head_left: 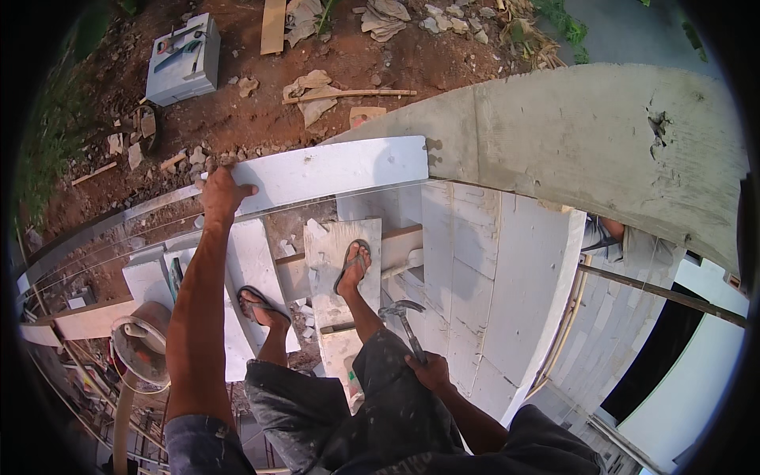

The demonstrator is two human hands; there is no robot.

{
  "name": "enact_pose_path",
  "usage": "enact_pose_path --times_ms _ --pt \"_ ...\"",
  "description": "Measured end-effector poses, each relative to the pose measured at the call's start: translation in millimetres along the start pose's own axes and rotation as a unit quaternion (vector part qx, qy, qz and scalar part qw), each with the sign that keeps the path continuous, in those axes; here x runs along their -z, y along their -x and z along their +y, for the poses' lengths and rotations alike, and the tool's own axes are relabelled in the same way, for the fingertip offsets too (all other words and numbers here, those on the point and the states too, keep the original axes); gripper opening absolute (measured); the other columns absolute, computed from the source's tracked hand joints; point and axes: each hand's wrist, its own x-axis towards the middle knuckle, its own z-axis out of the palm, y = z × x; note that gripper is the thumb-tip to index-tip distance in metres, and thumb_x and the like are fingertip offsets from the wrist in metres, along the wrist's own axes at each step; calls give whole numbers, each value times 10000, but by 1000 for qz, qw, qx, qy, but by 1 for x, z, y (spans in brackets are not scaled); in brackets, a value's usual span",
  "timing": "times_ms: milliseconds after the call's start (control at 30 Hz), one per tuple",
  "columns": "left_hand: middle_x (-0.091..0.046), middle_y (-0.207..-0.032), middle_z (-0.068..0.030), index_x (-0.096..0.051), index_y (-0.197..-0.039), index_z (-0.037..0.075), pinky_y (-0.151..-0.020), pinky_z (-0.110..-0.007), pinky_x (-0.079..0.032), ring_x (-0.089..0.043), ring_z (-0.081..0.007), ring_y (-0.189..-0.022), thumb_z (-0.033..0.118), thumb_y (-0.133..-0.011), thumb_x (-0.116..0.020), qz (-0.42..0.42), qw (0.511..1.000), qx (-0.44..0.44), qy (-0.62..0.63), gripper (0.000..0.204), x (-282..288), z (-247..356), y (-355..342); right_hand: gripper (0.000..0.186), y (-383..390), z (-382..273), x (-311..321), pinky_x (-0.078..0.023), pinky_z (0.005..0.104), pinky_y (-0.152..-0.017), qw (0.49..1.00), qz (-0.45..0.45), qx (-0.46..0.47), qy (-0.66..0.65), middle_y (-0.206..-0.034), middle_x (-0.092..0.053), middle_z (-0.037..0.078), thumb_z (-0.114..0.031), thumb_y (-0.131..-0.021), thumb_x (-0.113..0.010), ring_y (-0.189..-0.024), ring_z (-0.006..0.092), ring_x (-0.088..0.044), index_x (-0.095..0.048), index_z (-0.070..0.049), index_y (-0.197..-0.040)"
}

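Note:
My left hand (220, 194) reaches forward to the left end of a long white block (332, 166) on top of the wall. Its fingers curl over the block's end, and the thumb lies against the near side. The block's right end meets a grey concrete beam (586, 131). In my right hand (430, 370), down beside my right knee, is a claw hammer (406, 317). The fingers wrap round its handle, and its metal head points away from me. A thin taut string (317, 204) runs along the near side of the block.
My sandalled feet stand on white blocks (257, 273) and a pale board (336, 253). A bucket (142, 340) stands at left. Beyond the wall, a white block stack (186, 79) carries tools. The block wall (467, 277) rises at right; part of another person (606, 232) shows behind it.

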Motion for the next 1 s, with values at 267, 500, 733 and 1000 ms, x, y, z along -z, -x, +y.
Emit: enact_pose_path --times_ms 267,500,733,1000 --pt "-699 -1043 -195 -638 -1220 61 -916 -440 -491 -668 -348 -1008 263 -559 -897 28 997 -9 -67 738 2 -1 2 723 -31 -11 -25 -524 473 -797 966 -167 20 196 -907 -705 205 -701 -782 -588 -875 369 -687 -686 -20 -1004" --pt "-706 -1010 -192 -674 -1128 33 -849 -420 -527 -685 -337 -969 264 -545 -911 22 995 35 -87 671 9 17 2 725 -38 -9 -35 -538 460 -770 962 -151 40 223 -864 -708 184 -701 -756 -622 -843 346 -700 -683 -13 -978" --pt "-708 -965 -204 -679 -1088 6 -831 -419 -526 -696 -353 -907 275 -562 -900 33 995 -12 -98 631 7 2 -9 640 -52 -26 -43 -546 452 -755 971 -99 43 211 -861 -705 182 -631 -786 -643 -826 349 -700 -676 -15 -957" --pt "-707 -992 -203 -677 -1126 6 -834 -417 -531 -696 -343 -925 346 -587 -892 32 993 -42 -103 673 4 -2 -8 560 -44 -24 -52 -551 444 -755 978 -76 51 189 -887 -703 192 -563 -810 -643 -827 349 -700 -672 -27 -969"
